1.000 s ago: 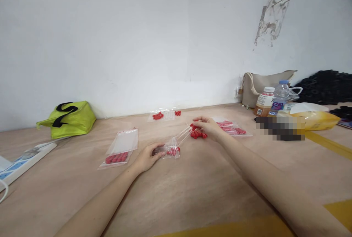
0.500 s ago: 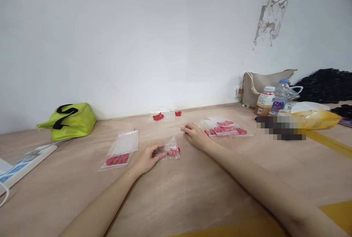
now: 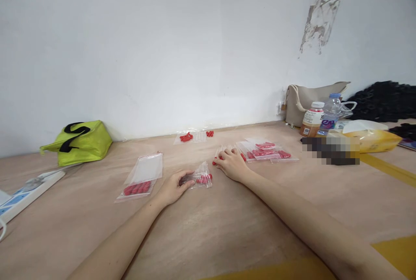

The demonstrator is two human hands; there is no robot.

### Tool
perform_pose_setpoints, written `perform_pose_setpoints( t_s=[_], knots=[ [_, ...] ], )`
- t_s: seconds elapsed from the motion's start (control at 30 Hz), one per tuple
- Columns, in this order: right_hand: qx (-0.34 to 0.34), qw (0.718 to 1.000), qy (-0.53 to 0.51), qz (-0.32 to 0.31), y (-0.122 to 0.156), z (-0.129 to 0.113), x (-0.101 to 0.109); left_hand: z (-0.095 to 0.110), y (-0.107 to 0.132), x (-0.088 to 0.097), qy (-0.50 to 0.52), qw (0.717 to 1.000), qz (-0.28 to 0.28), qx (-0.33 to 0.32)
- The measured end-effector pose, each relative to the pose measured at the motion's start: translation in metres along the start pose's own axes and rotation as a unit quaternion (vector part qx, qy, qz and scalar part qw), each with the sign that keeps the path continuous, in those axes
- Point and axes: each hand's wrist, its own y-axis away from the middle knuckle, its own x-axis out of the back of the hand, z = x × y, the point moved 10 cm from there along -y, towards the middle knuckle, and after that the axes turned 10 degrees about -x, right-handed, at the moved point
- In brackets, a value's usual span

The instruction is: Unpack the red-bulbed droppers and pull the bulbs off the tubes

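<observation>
My left hand has its thumb and fingers closed on the edge of a small clear plastic bag lying on the table. Small red pieces show inside that bag; their exact kind is too small to tell. My right hand is curled down at the table to the right of it, with a red piece at its fingertips. Behind these fingers lies another clear bag, partly hidden by the hand. More red pieces show just past the knuckles.
Filled clear bags overlap on the right, and others lie on the left. Red pieces rest on bags by the wall. Around stand a lime bag, a power strip, bottles and a yellow tissue pack.
My right hand has shifted slightly nearer and turned, so a clear bag now shows behind its fingers. My left hand stays on its bag.
</observation>
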Motion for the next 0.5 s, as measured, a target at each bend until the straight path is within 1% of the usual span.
perform_pose_setpoints(
  t_s=[0.23, 0.33, 0.43, 0.5],
  knots=[
    [-0.018, 1.000, -0.011, 0.002, -0.001, 0.001, 0.006, -0.001, 0.001, 0.000, -0.003, 1.000, 0.000, 0.001],
    [-0.021, 0.999, -0.038, 0.010, -0.001, -0.001, 0.011, -0.003, 0.001, -0.001, 0.012, 1.000, 0.007, -0.010],
    [-0.043, 0.989, -0.136, 0.024, 0.002, 0.001, 0.018, -0.005, 0.000, -0.004, 0.038, 0.999, 0.012, -0.025],
    [-0.061, 0.972, -0.225, 0.016, 0.005, 0.003, 0.019, -0.007, 0.000, -0.006, 0.046, 0.999, 0.009, -0.024]
  ],
)
